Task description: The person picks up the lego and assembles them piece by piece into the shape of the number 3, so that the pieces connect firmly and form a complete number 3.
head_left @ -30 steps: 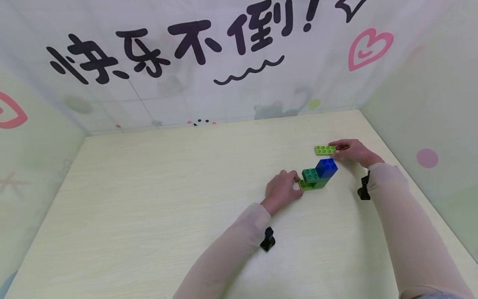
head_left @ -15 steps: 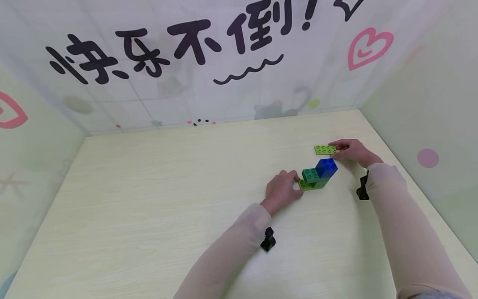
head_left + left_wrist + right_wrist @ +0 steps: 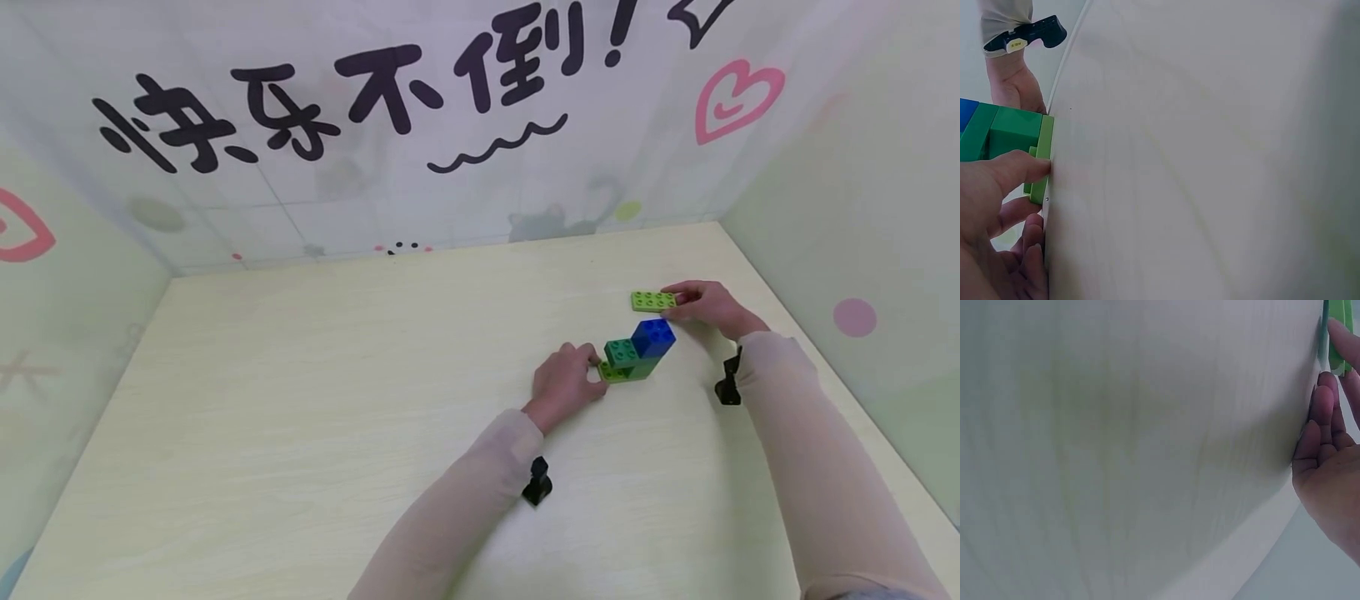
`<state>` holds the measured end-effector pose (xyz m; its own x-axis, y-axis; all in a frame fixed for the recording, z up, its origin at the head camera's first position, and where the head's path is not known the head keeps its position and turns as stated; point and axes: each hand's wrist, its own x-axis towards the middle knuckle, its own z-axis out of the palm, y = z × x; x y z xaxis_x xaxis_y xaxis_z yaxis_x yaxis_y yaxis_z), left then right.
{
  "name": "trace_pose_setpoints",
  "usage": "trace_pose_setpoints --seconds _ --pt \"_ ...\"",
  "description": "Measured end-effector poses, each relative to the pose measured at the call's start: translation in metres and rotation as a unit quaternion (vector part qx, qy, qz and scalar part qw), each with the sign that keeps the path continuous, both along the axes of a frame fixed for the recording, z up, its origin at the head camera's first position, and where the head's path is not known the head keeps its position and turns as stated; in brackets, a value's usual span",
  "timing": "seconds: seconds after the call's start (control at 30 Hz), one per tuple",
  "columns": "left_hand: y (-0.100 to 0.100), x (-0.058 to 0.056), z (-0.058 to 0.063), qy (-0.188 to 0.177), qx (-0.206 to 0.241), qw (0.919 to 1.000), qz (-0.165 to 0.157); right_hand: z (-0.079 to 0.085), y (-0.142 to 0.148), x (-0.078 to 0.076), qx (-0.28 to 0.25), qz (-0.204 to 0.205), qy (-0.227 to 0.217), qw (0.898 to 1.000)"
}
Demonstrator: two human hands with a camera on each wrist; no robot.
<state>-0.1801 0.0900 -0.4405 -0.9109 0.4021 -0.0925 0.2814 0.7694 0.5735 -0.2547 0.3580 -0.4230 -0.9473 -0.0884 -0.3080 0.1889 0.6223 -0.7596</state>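
My left hand (image 3: 564, 385) pinches the left end of a lime green base brick (image 3: 1042, 181) between thumb and index finger. On that base stand darker green bricks (image 3: 622, 352), topped at the right by a blue brick (image 3: 654, 337). In the left wrist view the thumb lies on the base's near side. Behind this stack, my right hand (image 3: 708, 305) holds the right end of a separate lime green eight-stud brick (image 3: 651, 301), flat on the table. The right wrist view shows thumb and index finger at the end of this green brick (image 3: 1340, 337), with the other fingers resting on the table.
The pale wooden table (image 3: 315, 400) extends widely to the left of the hands. A printed wall (image 3: 360, 175) stands along the back edge, and a side wall (image 3: 862, 250) rises close to the right arm. Black wrist cameras (image 3: 537, 482) sit on both forearms.
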Motion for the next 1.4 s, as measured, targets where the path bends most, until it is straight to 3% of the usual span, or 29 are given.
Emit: trace_pose_setpoints --seconds 0.8,1.4 --pt "0.001 0.0 0.001 0.005 -0.007 0.9999 -0.005 0.009 0.002 0.011 0.033 0.03 0.019 0.999" --pt "0.0 0.001 0.001 0.007 0.002 1.0 -0.004 0.04 -0.001 0.031 0.043 0.058 0.077 0.994"
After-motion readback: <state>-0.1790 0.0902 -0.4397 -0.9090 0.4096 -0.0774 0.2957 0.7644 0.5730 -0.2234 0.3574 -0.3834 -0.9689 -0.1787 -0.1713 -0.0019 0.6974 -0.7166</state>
